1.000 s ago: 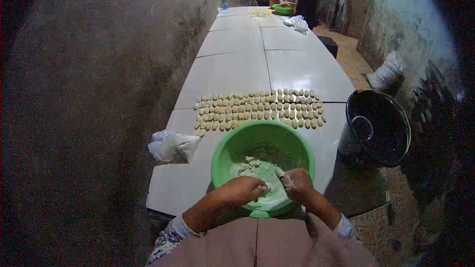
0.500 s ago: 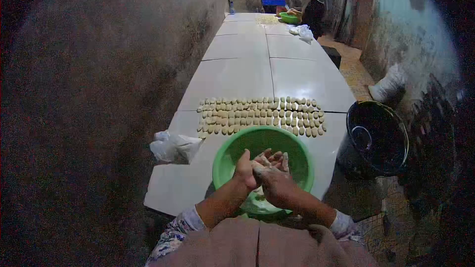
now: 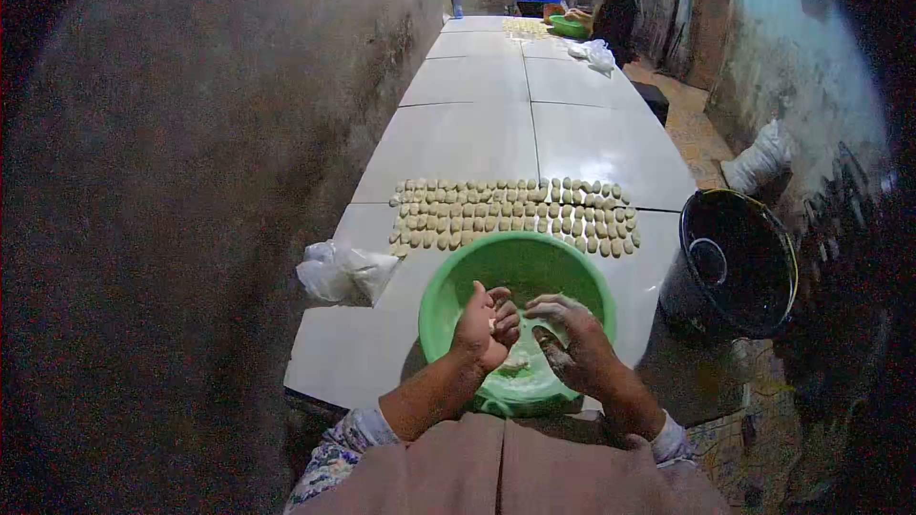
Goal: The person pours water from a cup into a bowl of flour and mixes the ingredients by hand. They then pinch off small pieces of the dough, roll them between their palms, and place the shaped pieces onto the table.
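Over the green bowl (image 3: 549, 259), my left hand (image 3: 485, 331) is palm up with its fingers curled round a small pale piece of dough (image 3: 493, 322), mostly hidden. My right hand (image 3: 576, 343) is apart from it, on the bowl's right side; its fingers are spread and bent, dusted white, with nothing visible in them. White flour (image 3: 520, 380) lies in the bottom of the bowl. Just beyond the bowl, several rows of small oval dough pieces (image 3: 506, 211) are laid out on the white tiled table (image 3: 458, 148).
A plastic bag of white powder (image 3: 345, 272) rests at the table's left edge. To the right stands a black bucket (image 3: 701, 296), with a white sack (image 3: 760, 158) behind. At the far end, a person (image 3: 614, 19) is beside another green bowl (image 3: 570, 27), near a plastic bag (image 3: 596, 55).
My hands were together over the bowl; now they are apart. The right hand has moved away to the right and opened, while the left stays curled. The view has shifted slightly.
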`<action>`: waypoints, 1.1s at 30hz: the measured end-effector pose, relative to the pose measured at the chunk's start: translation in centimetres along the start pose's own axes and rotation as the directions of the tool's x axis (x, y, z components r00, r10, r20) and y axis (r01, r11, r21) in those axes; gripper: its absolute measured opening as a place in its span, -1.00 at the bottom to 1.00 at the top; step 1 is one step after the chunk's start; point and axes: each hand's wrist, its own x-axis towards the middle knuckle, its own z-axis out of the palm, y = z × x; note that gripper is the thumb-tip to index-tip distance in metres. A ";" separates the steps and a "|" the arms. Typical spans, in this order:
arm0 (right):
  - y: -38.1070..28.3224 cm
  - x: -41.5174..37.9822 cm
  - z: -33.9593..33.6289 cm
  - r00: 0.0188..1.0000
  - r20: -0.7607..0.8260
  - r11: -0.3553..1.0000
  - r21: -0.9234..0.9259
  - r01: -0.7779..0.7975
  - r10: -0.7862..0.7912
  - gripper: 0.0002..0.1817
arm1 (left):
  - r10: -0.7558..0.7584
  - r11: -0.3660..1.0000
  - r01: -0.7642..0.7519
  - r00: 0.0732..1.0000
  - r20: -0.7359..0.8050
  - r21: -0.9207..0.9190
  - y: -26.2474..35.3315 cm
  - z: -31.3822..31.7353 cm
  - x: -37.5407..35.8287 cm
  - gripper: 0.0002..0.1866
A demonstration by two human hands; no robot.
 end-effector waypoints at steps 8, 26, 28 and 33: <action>-1.4 -0.5 0.9 0.925 0.102 0.813 0.450 -0.370 0.365 -0.27 | 0.031 0.997 -0.007 0.954 0.297 -0.080 0.6 -1.9 -0.5 -0.65; 1.1 5.8 4.8 0.929 -0.095 0.920 0.205 -0.334 0.358 -0.32 | 0.177 0.901 -0.159 0.984 -0.007 0.404 -3.7 4.1 -3.2 -0.18; 0.4 5.4 4.5 0.940 -0.080 0.941 0.100 -0.323 0.332 -0.34 | 0.106 0.971 -0.155 0.962 0.253 0.182 -3.1 3.1 -1.4 -0.17; -0.3 4.4 4.7 0.983 -0.100 0.985 0.100 -0.142 0.152 -0.34 | 0.088 0.837 0.409 0.557 0.826 -0.364 -2.3 2.9 1.8 -0.12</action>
